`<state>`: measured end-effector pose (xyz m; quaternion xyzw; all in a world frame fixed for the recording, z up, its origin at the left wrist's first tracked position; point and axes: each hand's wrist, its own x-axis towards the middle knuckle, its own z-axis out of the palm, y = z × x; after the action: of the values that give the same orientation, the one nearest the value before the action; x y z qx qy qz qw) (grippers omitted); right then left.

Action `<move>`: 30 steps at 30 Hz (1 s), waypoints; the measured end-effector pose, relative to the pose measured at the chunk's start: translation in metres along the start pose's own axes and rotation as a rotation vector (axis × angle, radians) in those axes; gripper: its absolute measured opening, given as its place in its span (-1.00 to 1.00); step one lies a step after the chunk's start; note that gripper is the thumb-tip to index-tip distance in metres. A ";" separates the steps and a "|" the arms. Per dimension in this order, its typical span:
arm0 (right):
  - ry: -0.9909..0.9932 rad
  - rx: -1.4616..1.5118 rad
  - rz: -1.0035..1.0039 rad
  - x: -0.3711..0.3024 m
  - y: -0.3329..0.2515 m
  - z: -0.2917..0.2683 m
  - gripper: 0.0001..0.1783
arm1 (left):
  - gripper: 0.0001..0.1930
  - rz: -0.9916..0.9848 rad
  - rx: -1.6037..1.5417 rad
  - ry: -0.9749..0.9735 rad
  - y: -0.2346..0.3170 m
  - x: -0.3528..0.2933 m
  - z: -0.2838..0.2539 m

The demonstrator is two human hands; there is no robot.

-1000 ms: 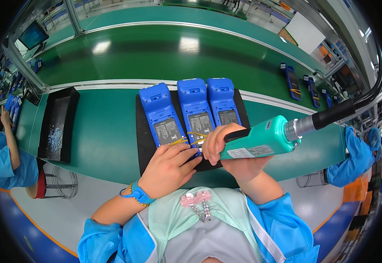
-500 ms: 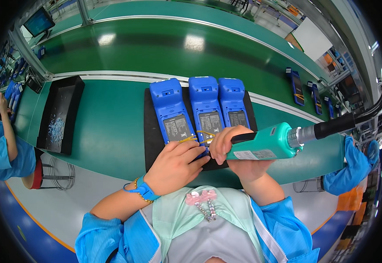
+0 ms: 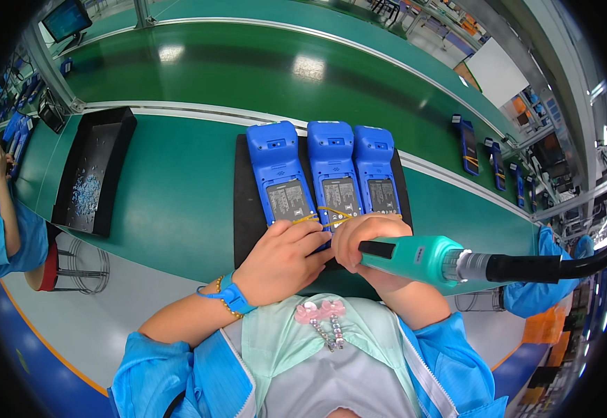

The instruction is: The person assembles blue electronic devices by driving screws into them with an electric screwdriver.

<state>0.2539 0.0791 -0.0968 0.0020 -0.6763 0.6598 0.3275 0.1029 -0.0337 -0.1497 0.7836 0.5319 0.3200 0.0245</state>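
Three blue handheld devices, the left one (image 3: 273, 145), the middle one (image 3: 331, 143) and the right one (image 3: 374, 148), lie back side up on a black mat (image 3: 246, 237). Their battery bays face me, and yellow bands (image 3: 335, 217) cross the left and middle ones. My right hand (image 3: 369, 240) is wrapped round a green electric screwdriver (image 3: 415, 259), its bit hidden behind my fingers. At the near end of the left and middle devices, my left hand (image 3: 282, 259) brings thumb and index finger together near the screwdriver's front. What they pinch is hidden.
Left on the green bench stands a black tray (image 3: 112, 174) holding small bluish bits (image 3: 86, 195). A thick black cable (image 3: 526, 268) runs from the screwdriver to the right. More blue devices (image 3: 468, 146) lie at the far right. Co-workers sit left (image 3: 11, 237) and right (image 3: 537, 285).
The screwdriver's rear end and its cable have swung down toward me, and my right hand has turned with it. My left hand stays almost in place. The whole view has shifted slightly.
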 end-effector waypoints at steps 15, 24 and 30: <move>0.052 0.171 -0.008 0.010 -0.021 0.002 0.03 | -0.73 0.022 -0.017 0.018 -0.003 -0.005 0.000; 0.102 0.207 0.068 0.006 -0.018 0.002 0.01 | -0.77 0.015 -0.023 -0.003 -0.003 -0.006 -0.001; 0.124 0.259 0.065 0.004 -0.013 0.002 0.00 | -0.75 0.002 -0.050 0.062 -0.001 -0.013 -0.005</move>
<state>0.2550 0.0772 -0.0830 -0.0183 -0.5635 0.7507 0.3442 0.0961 -0.0453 -0.1521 0.7731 0.5233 0.3574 0.0270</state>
